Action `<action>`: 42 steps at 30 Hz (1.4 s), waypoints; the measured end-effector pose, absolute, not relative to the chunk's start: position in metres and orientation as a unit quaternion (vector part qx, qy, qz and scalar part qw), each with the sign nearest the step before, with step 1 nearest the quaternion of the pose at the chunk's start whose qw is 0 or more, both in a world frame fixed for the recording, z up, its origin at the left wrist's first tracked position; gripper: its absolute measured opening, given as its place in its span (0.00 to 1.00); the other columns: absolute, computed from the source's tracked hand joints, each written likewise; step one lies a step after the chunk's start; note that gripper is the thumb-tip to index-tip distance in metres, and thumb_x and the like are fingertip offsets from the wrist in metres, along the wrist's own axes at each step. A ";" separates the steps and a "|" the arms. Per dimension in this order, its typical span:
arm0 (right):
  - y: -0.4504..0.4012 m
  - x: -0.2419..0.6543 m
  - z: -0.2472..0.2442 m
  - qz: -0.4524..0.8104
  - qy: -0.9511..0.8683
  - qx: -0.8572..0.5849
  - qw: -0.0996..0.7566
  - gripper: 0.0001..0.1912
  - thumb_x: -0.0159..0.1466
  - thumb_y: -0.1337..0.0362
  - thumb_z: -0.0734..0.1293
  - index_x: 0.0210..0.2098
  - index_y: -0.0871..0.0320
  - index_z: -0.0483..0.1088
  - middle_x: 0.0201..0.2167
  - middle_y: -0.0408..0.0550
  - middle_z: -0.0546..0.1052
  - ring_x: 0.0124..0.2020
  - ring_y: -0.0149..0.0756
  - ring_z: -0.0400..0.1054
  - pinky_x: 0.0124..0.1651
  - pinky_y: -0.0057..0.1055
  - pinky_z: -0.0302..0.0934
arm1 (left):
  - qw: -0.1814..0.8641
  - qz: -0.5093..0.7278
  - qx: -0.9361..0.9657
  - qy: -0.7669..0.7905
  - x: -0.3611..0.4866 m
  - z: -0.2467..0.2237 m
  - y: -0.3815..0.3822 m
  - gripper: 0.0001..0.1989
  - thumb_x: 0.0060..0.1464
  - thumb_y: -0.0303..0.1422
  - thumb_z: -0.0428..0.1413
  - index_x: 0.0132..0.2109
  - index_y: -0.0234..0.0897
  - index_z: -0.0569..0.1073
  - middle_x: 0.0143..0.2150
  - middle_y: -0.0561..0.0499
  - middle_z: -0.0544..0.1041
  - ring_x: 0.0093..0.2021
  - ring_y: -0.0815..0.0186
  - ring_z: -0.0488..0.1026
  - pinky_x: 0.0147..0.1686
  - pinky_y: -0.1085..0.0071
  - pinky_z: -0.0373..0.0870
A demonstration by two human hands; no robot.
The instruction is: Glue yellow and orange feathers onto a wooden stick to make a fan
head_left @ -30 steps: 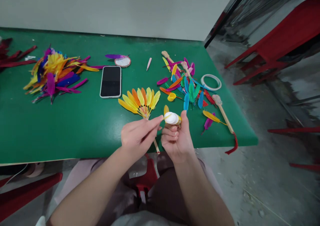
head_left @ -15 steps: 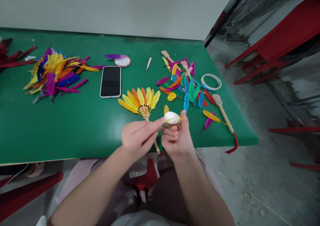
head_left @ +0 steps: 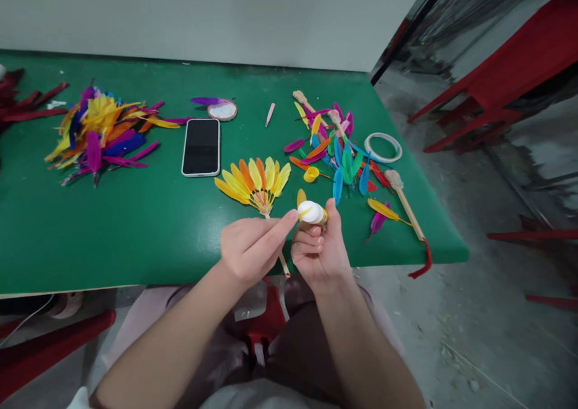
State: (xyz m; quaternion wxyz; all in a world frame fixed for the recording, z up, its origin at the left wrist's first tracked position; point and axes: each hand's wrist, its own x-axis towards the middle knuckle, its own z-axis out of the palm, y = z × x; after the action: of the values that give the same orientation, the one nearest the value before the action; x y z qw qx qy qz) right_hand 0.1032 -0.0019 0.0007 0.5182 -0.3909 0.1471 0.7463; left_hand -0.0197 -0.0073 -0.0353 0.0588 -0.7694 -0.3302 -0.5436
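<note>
My right hand [head_left: 318,252] is wrapped round a small bottle with a white top [head_left: 310,212] and a yellow body. Fingers pinched together, my left hand [head_left: 253,246] reaches the left side of that white top; a thin yellow strip lies across the top at the fingertips, too small to identify. Just beyond my left hand, a fan of yellow and orange feathers [head_left: 256,180] lies on the green table [head_left: 171,228], its wooden stick partly behind the hand. A yellow-orange feather [head_left: 301,197] shows behind the bottle.
A phone [head_left: 201,147] lies left of centre, beside a big feather pile [head_left: 103,132]. Mixed feathers [head_left: 345,156], a yellow cap [head_left: 311,174], a tape ring [head_left: 383,147] and a wooden stick with a red tassel [head_left: 409,207] lie on the right. Red chairs [head_left: 519,71] stand beyond.
The view has shifted very slightly. Both hands keep nearly the same pose at the bottle.
</note>
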 end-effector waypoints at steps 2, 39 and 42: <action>-0.002 0.103 0.000 0.746 0.149 -0.392 0.517 0.29 0.60 0.46 0.59 0.13 0.61 0.62 0.04 0.35 0.60 0.04 0.16 0.51 0.06 0.08 0.42 | 0.044 -0.542 -0.772 -0.329 -0.020 -0.035 -0.008 0.18 0.50 0.19 0.54 0.49 0.34 0.70 0.31 0.52 0.79 0.26 0.73 0.73 0.28 0.78 0.68; -0.009 0.119 -0.014 0.650 -0.170 -0.349 0.653 0.14 0.48 0.58 0.71 0.33 0.53 0.69 0.20 0.38 0.73 0.22 0.26 0.68 0.21 0.21 0.65 | -0.436 -0.625 -0.427 -0.486 -0.015 -0.019 -0.009 0.08 0.49 0.36 0.59 0.34 0.36 0.76 0.22 0.54 0.77 0.17 0.74 0.71 0.16 0.81 0.68; -0.007 0.132 -0.014 0.628 -0.161 -0.378 0.661 0.16 0.47 0.55 0.69 0.33 0.55 0.68 0.20 0.41 0.74 0.22 0.29 0.70 0.21 0.23 0.66 | -0.396 -0.588 -0.469 -0.526 -0.026 -0.019 -0.002 0.07 0.48 0.35 0.59 0.32 0.35 0.76 0.23 0.53 0.77 0.19 0.73 0.73 0.16 0.81 0.67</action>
State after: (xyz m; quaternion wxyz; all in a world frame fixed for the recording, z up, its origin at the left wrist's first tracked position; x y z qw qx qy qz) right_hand 0.1317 -0.0067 -0.0141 0.6610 -0.3784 -0.1609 0.6277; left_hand -0.0258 -0.0020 -0.0194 -0.3962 -0.4687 -0.5264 -0.5884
